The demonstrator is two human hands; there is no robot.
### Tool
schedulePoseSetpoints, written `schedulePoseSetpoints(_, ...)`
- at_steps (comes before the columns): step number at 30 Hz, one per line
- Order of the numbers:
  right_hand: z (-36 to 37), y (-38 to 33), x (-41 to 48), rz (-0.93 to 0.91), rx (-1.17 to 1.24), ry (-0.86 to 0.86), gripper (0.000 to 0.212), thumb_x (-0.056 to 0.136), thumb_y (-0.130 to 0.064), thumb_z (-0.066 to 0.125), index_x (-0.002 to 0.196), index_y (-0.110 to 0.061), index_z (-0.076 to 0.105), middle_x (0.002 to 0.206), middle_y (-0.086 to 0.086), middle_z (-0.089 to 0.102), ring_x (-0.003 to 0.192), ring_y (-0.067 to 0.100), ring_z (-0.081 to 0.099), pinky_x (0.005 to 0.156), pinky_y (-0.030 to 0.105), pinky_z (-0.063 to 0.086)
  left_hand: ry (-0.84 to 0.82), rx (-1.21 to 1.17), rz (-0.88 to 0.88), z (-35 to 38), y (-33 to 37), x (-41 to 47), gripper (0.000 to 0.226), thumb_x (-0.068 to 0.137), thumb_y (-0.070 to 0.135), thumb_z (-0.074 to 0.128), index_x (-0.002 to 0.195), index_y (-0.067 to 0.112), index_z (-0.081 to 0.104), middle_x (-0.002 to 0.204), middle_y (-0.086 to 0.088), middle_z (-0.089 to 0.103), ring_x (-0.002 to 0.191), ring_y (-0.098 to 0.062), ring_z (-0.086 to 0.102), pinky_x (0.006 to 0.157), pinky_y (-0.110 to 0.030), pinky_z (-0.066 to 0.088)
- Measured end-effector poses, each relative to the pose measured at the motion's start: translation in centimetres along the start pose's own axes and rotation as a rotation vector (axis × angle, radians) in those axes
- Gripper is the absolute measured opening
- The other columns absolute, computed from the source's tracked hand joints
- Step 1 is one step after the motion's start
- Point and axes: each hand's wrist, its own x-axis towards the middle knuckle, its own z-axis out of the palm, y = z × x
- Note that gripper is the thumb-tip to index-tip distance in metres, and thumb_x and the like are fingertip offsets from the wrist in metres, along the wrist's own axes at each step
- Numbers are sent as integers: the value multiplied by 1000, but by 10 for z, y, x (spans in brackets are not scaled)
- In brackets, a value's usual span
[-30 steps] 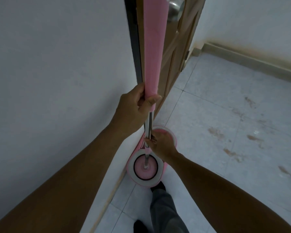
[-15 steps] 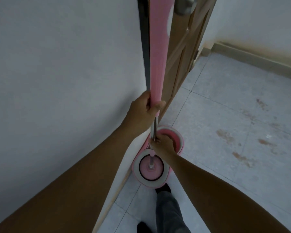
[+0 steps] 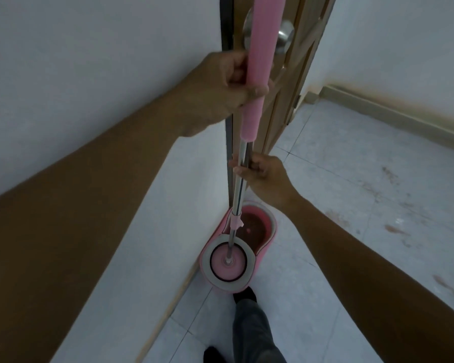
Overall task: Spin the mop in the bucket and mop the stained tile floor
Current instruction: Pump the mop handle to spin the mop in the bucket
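Note:
A pink spin-mop bucket (image 3: pixel 269 226) stands on the tile floor against the wall, by the door. The mop's round pink head (image 3: pixel 228 262) sits in the bucket's near spinner basket. The mop handle (image 3: pixel 260 74) rises straight up toward me, pink foam above, bare metal below. My left hand (image 3: pixel 226 85) is closed around the pink grip. My right hand (image 3: pixel 262 174) holds the metal shaft lower down. Brown stains (image 3: pixel 393 227) mark the tiles to the right.
A white wall (image 3: pixel 89 74) fills the left side. A wooden door (image 3: pixel 296 82) with a metal knob stands just behind the handle. A baseboard (image 3: pixel 393 113) runs along the far wall. My foot and trouser leg (image 3: pixel 249 318) are just below the bucket.
Both hands have risen along the handle, and more metal shaft now shows between my right hand and the bucket. The mop head stays in the spinner basket.

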Motion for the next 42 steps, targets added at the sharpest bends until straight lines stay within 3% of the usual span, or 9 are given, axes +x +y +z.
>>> schedulePoseSetpoints(5,9,14,5,46,-23,-1,25,89,-16,70,113,-10,70,106,-2,74,98,9,71,95,32,56,99,64,-35,12,-27,4,45,91,13,67,133,5,53,120,-4,67,107,-15,66,96,-32,54)
schedulePoseSetpoints(10,34,53,3,-52,-111,112,23,90,-15,69,110,-4,70,102,0,76,91,9,72,86,31,60,213,201,-34,27,-64,3,43,91,26,66,130,11,56,122,0,66,107,-16,65,97,-29,53)
schedulePoseSetpoints(13,42,72,1,-99,-155,112,22,89,-14,69,108,-3,70,101,4,76,90,12,73,83,31,60,236,266,-38,33,-81,0,42,91,30,66,128,13,58,121,1,67,103,-14,65,88,-15,49)
schedulePoseSetpoints(17,57,93,-4,17,-149,88,19,89,-15,68,106,-6,69,105,2,76,94,11,73,86,31,60,234,305,-45,37,-106,-12,39,92,30,64,125,10,58,116,1,68,95,-9,63,76,3,41)
schedulePoseSetpoints(25,86,136,-24,304,-162,38,19,92,-19,65,111,-19,66,99,1,73,87,17,71,79,37,62,130,320,-188,53,-152,-39,36,93,28,64,123,9,56,114,-2,68,97,-16,65,91,-24,50)
schedulePoseSetpoints(29,82,139,-32,390,-178,-14,22,89,-18,69,111,-17,69,89,1,73,77,18,73,70,27,61,35,306,-231,58,-151,-52,39,90,26,68,124,10,58,116,-1,68,99,-14,65,98,-32,52)
schedulePoseSetpoints(34,54,107,-35,201,-178,46,22,86,-29,72,108,-24,71,81,-14,70,72,-6,66,64,3,47,90,130,-142,53,-104,-46,40,92,28,64,127,10,55,121,-1,65,107,-18,65,99,-38,53)
schedulePoseSetpoints(39,10,38,-23,-37,-113,39,24,86,-19,74,108,-12,73,98,-4,76,86,2,72,80,16,56,132,62,-5,36,-33,-17,44,95,33,60,133,15,47,124,0,63,109,-16,64,99,-40,53)
schedulePoseSetpoints(42,-13,-2,-14,-104,-66,6,23,85,-14,74,107,-7,74,98,0,77,89,8,74,83,21,58,166,68,85,25,3,-5,44,96,31,59,134,13,46,123,-3,65,108,-15,65,98,-37,53)
